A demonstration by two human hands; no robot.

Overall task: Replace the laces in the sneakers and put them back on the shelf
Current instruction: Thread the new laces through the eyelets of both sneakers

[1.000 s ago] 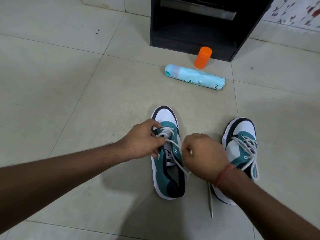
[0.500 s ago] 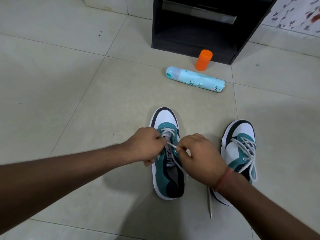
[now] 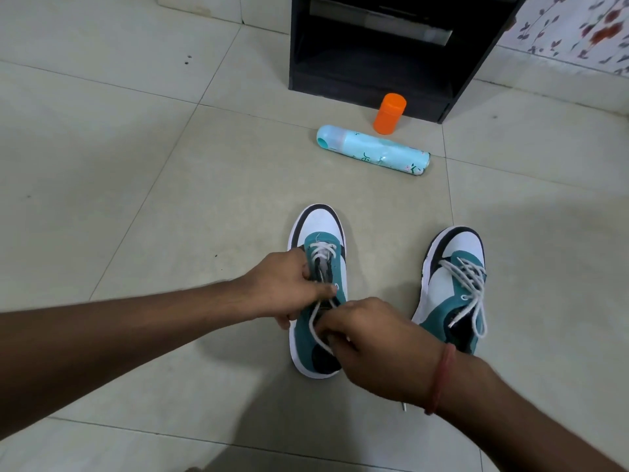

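Note:
Two teal, white and black sneakers stand on the tiled floor, toes pointing away from me. The left sneaker (image 3: 318,229) has a white lace (image 3: 312,327) threaded through its front eyelets. My left hand (image 3: 282,291) grips the sneaker's upper by the tongue, thumb near an eyelet. My right hand (image 3: 377,349) pinches the lace over the sneaker's opening and hides the heel side. The right sneaker (image 3: 452,284) is laced, with loose white ends hanging over its side. A lace tip (image 3: 404,407) shows on the floor below my right wrist.
A black shelf unit (image 3: 374,56) stands on the floor ahead, its lower bay open. An orange cap (image 3: 389,113) stands in front of it, and a light-blue spray can (image 3: 372,149) lies on its side nearby. A floral cloth (image 3: 578,28) is at the top right.
My right hand has drawn back toward the sneaker's heel, pulling the lace with it. My left hand has shifted slightly down along the tongue.

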